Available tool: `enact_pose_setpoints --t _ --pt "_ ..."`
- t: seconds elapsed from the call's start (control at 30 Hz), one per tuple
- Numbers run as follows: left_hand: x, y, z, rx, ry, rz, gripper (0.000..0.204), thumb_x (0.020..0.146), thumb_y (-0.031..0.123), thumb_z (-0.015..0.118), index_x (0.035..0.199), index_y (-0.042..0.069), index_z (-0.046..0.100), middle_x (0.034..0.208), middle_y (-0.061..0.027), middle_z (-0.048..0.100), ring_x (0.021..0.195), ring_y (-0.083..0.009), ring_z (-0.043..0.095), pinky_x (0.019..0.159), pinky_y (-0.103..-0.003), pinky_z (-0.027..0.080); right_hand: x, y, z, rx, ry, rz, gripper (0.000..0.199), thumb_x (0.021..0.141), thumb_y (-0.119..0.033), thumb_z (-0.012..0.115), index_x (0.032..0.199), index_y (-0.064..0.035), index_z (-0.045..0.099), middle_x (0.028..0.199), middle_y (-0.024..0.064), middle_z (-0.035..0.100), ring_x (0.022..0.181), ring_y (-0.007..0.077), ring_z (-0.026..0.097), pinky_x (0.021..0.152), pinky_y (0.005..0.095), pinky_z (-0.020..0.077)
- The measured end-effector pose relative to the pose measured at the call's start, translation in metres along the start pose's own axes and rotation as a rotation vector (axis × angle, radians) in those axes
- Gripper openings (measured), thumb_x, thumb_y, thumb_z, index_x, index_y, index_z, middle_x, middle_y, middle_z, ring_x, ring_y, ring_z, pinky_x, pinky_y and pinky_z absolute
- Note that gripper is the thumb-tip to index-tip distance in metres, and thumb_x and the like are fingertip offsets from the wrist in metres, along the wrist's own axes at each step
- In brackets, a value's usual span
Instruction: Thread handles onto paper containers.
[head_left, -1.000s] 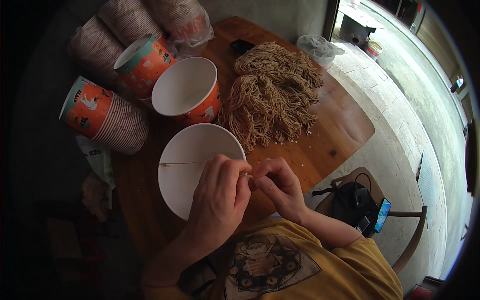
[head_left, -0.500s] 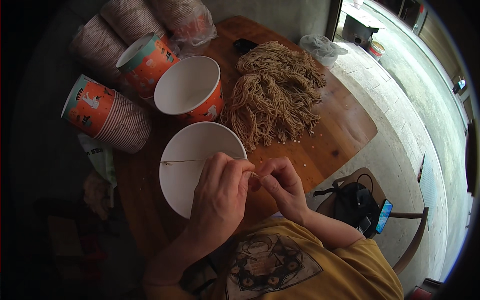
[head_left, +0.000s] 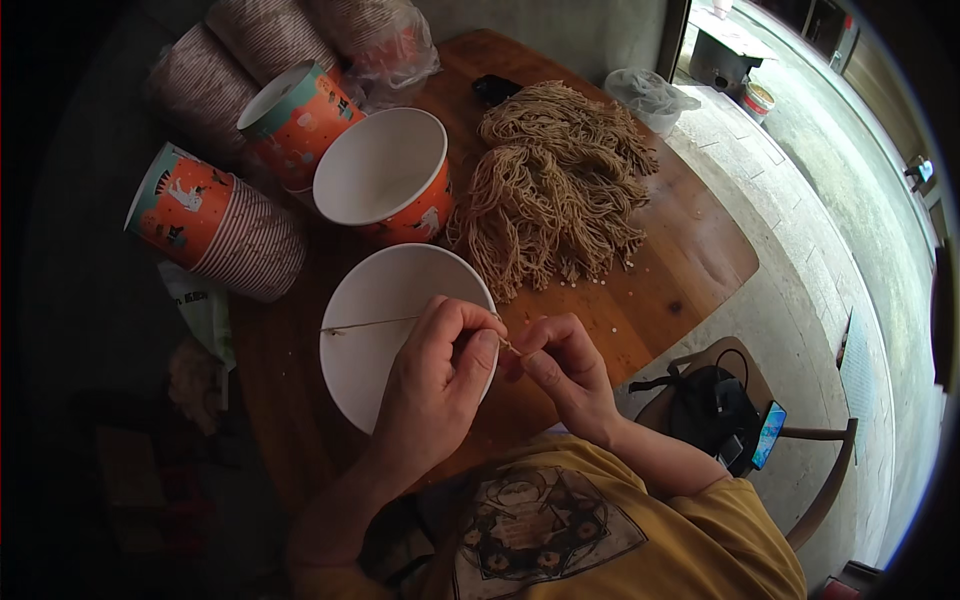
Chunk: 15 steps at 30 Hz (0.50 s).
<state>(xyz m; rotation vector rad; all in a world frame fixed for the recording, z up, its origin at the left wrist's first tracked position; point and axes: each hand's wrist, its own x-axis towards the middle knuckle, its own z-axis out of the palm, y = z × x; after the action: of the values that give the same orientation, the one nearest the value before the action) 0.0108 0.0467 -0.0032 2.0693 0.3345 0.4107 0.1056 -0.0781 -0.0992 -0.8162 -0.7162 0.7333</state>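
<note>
thin tan strand (head_left: 370, 324), taut btwn hands

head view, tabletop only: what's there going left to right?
Stack of orange paper cups on its side → white bowl under the left hand → right hand → pile of brown noodles → clear plastic bag.

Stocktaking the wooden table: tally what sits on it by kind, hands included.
Hands: 2, left hand, right hand
Open bowls: 2, near bowl, far bowl
Bowl stacks lying down: 2 clear
Noodle pile: 1
Total: 7
</note>
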Motion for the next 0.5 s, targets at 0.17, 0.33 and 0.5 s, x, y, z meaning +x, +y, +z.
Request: enact_pose_setpoints --t 0.17,0.33,0.5 --pt "0.0005 0.0001 -0.0016 -0.075 -0.012 -0.062 0.009 0.095 0.009 0.050 0.096 0.000 0.053 0.092 -0.0071 0.052 0.078 -0.0136 0.055 0.068 -0.028 0.046 0.0021 -0.0051 0.0046 0.013 0.036 0.032 0.011 0.098 -0.013 0.049 0.103 -0.0052 0.044 0.095 0.0068 0.055 0.087 0.0144 0.057 0.080 0.0294 0.0474" --pt "0.0010 -0.0009 -0.0029 -0.133 -0.017 -0.110 0.010 0.096 0.010 0.049 0.095 0.000 0.053 0.092 -0.0056 0.052 0.078 -0.0108 0.055 0.068 -0.026 0.047 0.0029 -0.0058 0.0015 -0.003 0.016 0.053 0.012 0.098 -0.015 0.049 0.104 -0.0057 0.043 0.095 0.0063 0.058 0.088 0.0135 0.058 0.081 0.0294 0.0482" --pt "0.0014 0.0009 -0.0001 -0.157 -0.008 -0.094 0.010 0.095 0.009 0.049 0.094 0.000 0.053 0.092 -0.0056 0.053 0.077 -0.0108 0.057 0.069 -0.026 0.047 0.0045 -0.0043 -0.0006 -0.024 0.038 0.054 0.013 0.099 -0.016 0.047 0.106 -0.0049 0.044 0.095 0.0068 0.058 0.088 0.0137 0.059 0.081 0.0296 0.0483"
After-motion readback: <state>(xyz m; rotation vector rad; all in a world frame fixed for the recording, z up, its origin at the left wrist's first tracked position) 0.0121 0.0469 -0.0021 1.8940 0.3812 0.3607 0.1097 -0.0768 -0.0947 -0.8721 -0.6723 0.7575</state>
